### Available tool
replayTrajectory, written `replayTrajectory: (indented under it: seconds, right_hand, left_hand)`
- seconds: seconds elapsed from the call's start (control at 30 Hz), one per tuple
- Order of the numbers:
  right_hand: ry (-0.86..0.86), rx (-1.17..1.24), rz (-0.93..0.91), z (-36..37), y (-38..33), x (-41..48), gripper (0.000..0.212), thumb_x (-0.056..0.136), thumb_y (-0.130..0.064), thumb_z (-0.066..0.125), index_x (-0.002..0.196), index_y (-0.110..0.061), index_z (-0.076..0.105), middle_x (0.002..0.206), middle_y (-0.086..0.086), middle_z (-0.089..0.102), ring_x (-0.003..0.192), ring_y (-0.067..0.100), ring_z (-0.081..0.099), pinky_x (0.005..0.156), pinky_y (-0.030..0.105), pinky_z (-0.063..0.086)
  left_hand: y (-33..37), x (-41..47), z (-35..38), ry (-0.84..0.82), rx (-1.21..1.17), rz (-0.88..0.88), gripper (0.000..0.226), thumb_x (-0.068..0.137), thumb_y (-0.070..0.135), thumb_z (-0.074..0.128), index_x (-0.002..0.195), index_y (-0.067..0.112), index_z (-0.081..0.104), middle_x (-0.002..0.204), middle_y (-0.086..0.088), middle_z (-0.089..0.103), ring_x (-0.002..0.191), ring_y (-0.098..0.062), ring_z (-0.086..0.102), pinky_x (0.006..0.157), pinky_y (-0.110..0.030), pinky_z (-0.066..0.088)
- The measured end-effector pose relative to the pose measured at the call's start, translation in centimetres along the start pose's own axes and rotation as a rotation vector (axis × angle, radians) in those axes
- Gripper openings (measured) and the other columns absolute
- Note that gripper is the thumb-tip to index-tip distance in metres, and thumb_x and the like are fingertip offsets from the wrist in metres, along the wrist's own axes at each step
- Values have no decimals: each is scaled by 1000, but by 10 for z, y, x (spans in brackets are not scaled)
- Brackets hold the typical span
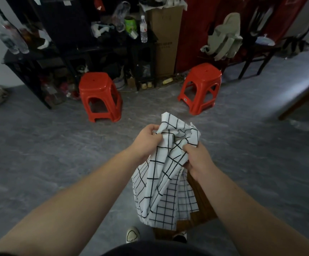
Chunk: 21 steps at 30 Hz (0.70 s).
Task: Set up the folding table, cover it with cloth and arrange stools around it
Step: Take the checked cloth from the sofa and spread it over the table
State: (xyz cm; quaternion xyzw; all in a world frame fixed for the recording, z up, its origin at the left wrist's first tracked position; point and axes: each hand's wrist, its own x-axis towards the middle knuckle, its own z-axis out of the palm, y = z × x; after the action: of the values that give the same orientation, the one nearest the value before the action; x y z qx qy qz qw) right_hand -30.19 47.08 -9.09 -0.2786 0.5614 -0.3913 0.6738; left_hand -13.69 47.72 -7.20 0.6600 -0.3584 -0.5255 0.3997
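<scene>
A white cloth with a black grid pattern (165,174) hangs bunched in front of me. My left hand (147,140) grips its upper left part and my right hand (196,157) grips its right side. Behind the hanging cloth, low down, a brown wooden piece (202,204) shows, mostly hidden. Two red plastic stools stand on the grey floor ahead: one to the left (99,93), one to the right (201,85).
A dark shelf unit (29,58) crowded with bottles and clutter lines the back wall. A tall cardboard box (165,37) and a dark chair draped with clothing (225,37) stand behind the stools. A grey-topped table edge (305,89) juts in at the right. My shoes (132,234) show below.
</scene>
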Motion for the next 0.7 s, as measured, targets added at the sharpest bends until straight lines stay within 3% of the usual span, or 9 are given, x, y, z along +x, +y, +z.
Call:
replayTrajectory:
  seconds: [0.1,0.2,0.37,0.53,0.6,0.7]
  right_hand:
    - [-81,151,76,-5,4,0,36,97,-9,60,132,-19,59,117,14,73,104,31,71,74,46,61]
    - [-191,258,95,-5,12,1,47,94,-13,68,138,-19,55,125,16,69,113,35,68,87,54,58]
    - [-44,305,35,-19,14,8,46,88,1,67,131,-14,62,116,16,73,103,35,72,85,53,59]
    - [138,181,-2,-59,1,24,35,77,14,62,107,-2,68,103,22,73,101,45,69,87,62,56]
    - [202,157,25,-76,-5,32,35,76,12,56,107,0,67,102,22,72,101,46,68,89,61,55]
    - [334,190,129,-120,-11,44,34,89,8,50,121,4,59,118,28,65,103,41,68,88,50,58]
  left_hand:
    - [-5,0,7,-3,-7,-18,31,88,5,54,117,17,56,102,-18,70,85,-30,71,77,-47,61]
    - [-9,-6,26,-60,-17,11,32,89,4,59,117,19,52,105,-16,70,94,-32,71,84,-53,58]
    - [-13,3,53,-171,-2,66,62,82,8,74,134,27,46,112,0,72,97,-18,73,87,-45,59]
    - [7,24,68,-61,221,98,48,86,11,64,131,23,56,101,7,75,91,-14,73,88,-41,58]
    - [16,37,74,-9,267,83,38,84,18,62,122,20,64,98,4,74,89,-16,72,83,-38,59]
    - [26,55,80,162,360,79,21,91,14,56,107,11,68,82,4,67,71,-8,62,52,-11,45]
